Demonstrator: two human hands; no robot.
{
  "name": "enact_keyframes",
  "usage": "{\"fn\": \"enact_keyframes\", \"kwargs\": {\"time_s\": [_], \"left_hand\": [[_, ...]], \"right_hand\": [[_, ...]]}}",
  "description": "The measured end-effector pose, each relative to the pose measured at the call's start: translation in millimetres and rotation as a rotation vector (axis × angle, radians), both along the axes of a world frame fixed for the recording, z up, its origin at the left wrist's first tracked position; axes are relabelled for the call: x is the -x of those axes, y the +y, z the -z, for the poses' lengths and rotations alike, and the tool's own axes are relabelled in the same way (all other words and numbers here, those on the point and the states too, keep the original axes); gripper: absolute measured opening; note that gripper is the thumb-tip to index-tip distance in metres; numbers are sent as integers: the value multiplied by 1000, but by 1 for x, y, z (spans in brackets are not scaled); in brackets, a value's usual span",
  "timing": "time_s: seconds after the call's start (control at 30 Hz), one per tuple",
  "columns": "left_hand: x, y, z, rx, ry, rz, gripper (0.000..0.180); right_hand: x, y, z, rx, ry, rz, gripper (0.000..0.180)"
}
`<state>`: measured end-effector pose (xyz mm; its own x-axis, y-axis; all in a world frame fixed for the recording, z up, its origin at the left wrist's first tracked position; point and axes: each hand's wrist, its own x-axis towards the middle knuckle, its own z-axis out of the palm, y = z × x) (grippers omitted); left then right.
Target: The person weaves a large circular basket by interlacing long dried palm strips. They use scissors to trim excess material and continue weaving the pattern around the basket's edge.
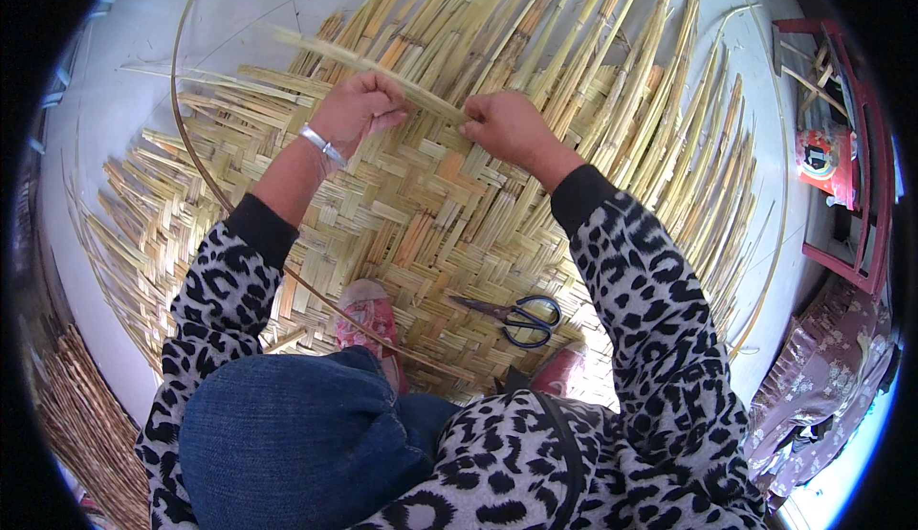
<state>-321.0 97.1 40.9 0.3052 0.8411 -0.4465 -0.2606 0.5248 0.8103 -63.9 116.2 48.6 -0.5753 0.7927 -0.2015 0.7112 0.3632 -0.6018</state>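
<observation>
A pale, flat plant strip (pixel 421 96) is stretched between my two hands above the far part of a woven mat (pixel 402 207). My left hand (pixel 356 115), with a silver bracelet at the wrist, is closed on the strip, and its free end runs out to the upper left, blurred. At the strip's other end my right hand (pixel 512 128) is closed in a pinch. Long unwoven strip ends (pixel 631 80) fan out from the mat's far and side edges. Black-handled scissors (pixel 516 318) lie on the weave near my feet, blades pointing left.
A long thin brown cane (pixel 206 162) curves across the mat's left side. My shoes (pixel 368 315) rest on the near part of the mat. At the right stand a dark red wooden frame (pixel 861 157) and a flowered cloth (pixel 813 377). Brown stalks (pixel 91 425) lie at lower left.
</observation>
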Motion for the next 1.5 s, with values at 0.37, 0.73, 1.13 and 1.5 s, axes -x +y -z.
{"fn": "enact_keyframes", "kwargs": {"time_s": [0.37,0.73,1.13,1.5], "left_hand": [[-69,73,4,-369,903,408,65],[-86,85,0,-256,924,476,66],[-50,45,-21,-147,200,290,43],[-17,22,-7,-66,289,-50,29]], "right_hand": [[9,-58,-1,130,432,834,23],[5,-51,3,350,575,929,21],[-4,-15,0,85,106,178,29],[-7,4,18,222,130,93,28]]}}
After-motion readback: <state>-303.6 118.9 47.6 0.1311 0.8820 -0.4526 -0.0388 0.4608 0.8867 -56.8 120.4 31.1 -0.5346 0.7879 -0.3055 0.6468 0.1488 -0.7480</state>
